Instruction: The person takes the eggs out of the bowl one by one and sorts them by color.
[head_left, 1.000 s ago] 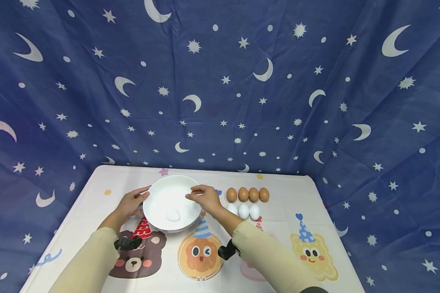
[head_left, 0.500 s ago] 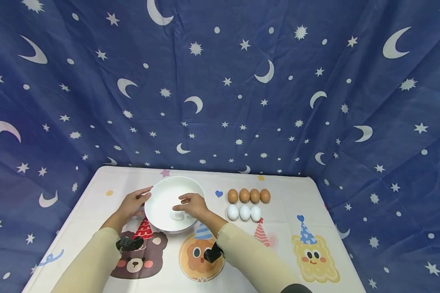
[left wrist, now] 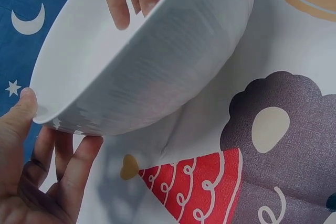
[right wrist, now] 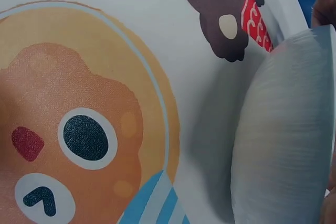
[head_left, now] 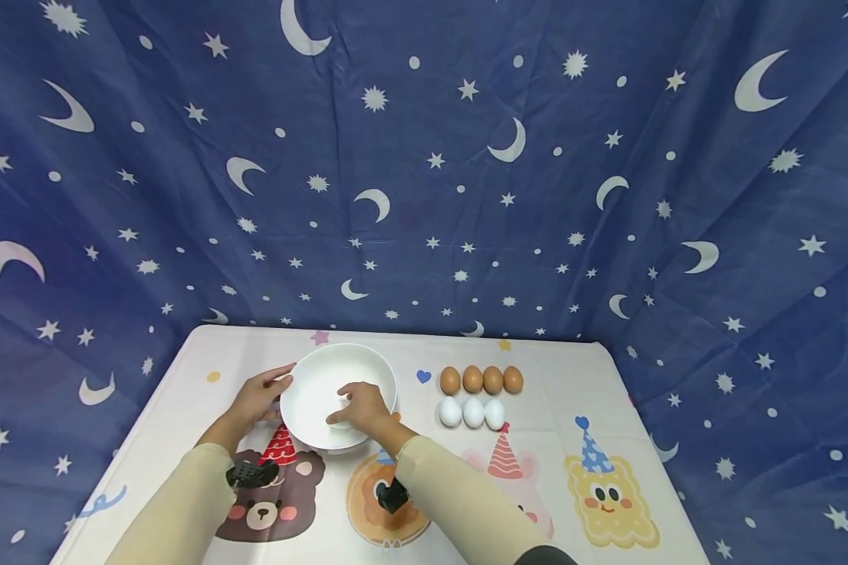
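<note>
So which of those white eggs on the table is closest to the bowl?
The leftmost white egg, at the left end of the white row of three, just right of the white bowl. The other two white eggs lie farther right; the brown eggs sit behind.

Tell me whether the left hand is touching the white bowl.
Touching. The left wrist view shows the left hand with its thumb pressed on the rim of the white bowl and fingers under its outer wall.
</note>
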The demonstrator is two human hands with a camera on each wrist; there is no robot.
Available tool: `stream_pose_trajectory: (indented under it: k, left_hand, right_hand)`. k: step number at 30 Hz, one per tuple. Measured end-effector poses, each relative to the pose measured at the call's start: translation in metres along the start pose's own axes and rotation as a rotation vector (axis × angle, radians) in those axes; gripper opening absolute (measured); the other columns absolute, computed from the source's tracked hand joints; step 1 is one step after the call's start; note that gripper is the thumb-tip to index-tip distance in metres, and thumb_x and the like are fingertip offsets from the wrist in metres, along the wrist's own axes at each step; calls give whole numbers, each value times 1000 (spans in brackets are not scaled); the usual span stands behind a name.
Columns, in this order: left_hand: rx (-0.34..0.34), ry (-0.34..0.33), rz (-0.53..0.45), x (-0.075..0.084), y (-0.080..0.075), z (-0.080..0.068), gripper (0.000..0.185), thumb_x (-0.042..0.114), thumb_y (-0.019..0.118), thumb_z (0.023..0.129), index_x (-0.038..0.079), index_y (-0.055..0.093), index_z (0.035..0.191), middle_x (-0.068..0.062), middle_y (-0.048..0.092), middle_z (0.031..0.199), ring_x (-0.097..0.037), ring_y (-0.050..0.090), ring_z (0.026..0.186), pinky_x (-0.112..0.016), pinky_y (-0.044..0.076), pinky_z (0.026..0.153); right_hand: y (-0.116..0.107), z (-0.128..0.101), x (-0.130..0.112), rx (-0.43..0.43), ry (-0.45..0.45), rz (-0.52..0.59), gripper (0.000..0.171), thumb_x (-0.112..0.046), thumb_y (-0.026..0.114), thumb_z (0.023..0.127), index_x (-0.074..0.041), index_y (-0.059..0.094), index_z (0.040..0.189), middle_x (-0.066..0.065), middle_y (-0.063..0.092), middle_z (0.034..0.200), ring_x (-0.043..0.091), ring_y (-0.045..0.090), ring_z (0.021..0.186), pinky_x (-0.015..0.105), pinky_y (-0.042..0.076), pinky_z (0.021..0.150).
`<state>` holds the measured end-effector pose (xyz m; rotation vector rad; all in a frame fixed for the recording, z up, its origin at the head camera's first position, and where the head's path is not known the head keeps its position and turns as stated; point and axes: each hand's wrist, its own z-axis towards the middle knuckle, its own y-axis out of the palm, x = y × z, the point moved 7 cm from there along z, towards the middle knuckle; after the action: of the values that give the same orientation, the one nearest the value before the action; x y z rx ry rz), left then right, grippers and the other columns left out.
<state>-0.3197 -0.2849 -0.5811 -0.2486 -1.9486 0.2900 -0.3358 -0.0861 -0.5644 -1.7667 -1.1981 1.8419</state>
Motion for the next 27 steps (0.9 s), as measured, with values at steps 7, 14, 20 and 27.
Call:
stream_pose_trajectory:
  k: [7, 14, 20, 27]
  left_hand:
    - [-3, 2, 1, 1, 2, -1, 57, 38, 52, 102, 13, 37, 152, -29, 46, 140, -44, 52, 126, -37, 62, 78]
    - [-3, 13, 3, 4, 2, -3, 56, 35, 52, 103, 12, 38, 152, -29, 47, 139, -44, 53, 125, -37, 62, 78]
    - [-4, 8, -2, 4, 1, -4, 55, 34, 52, 103, 13, 38, 152, -28, 47, 139, -41, 56, 122, -37, 62, 78]
    - [-1, 1, -3, 5, 0, -4, 56, 35, 52, 102, 13, 38, 152, -28, 47, 138, -39, 58, 119, -36, 62, 77]
  right_hand:
    - [2, 1, -1, -33, 0, 5, 41, -24, 89, 70, -9, 76, 106, 2, 73, 91, 12, 61, 84, 20, 51, 81]
    - [3, 0, 0, -66, 25, 10, 36, -24, 89, 70, -10, 78, 102, -1, 73, 87, 8, 62, 78, 15, 49, 70]
    - [3, 0, 0, -68, 35, 17, 34, -25, 89, 70, -10, 78, 99, 0, 74, 86, 7, 64, 76, 15, 50, 67]
    - [4, 4, 2, -70, 66, 38, 34, -28, 87, 72, -12, 78, 101, 1, 75, 83, 6, 63, 71, 13, 48, 60]
